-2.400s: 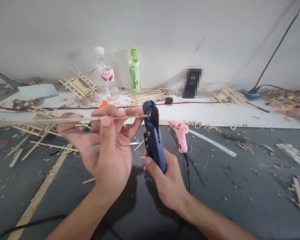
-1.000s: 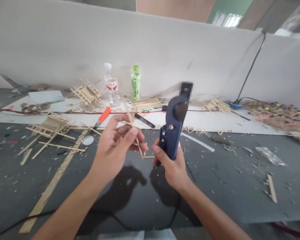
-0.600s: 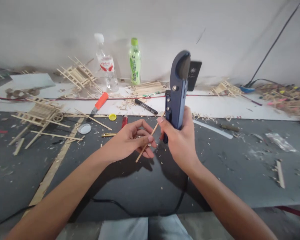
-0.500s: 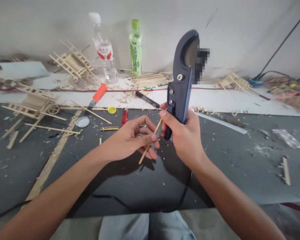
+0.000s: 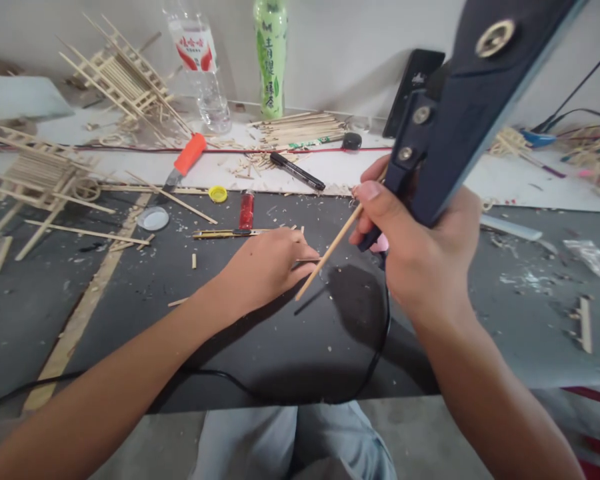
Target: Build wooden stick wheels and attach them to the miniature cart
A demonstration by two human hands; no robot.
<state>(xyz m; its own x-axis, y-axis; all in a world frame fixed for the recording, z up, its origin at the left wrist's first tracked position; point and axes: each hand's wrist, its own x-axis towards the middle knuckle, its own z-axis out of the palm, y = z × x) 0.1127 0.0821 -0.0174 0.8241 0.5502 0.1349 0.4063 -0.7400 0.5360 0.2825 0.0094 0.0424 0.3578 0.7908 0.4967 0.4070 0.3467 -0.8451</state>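
My right hand (image 5: pixel 425 253) is closed around a dark blue hand tool (image 5: pixel 460 113) with round metal fasteners. The tool's upper end runs out of view, and its exact kind cannot be told. Between that hand's thumb and fingers, a thin wooden stick (image 5: pixel 330 252) slants down to the left. Low over the dark tabletop (image 5: pixel 280 347), my left hand (image 5: pixel 267 267) is closed, thumb and fingers drawn together near the stick's lower part. A thin dark line shows at its fingertips, too small to name. A utility knife (image 5: pixel 225 233) and a red lighter (image 5: pixel 247 210) lie just beyond it.
Two wooden stick models, a nearer one (image 5: pixel 45 177) and a farther one (image 5: pixel 125 77), stand at left. A clear bottle (image 5: pixel 200 73), green bottle (image 5: pixel 271 63), marker (image 5: pixel 297 171), orange-handled scraper (image 5: pixel 190 153) and stick bundle (image 5: pixel 300 129) lie beyond. A black cord (image 5: pixel 230 379) crosses the front.
My right hand has brought the tool and stick closer and to the right. My left hand has let go of the stick and lowered, its fingers now drawn together.
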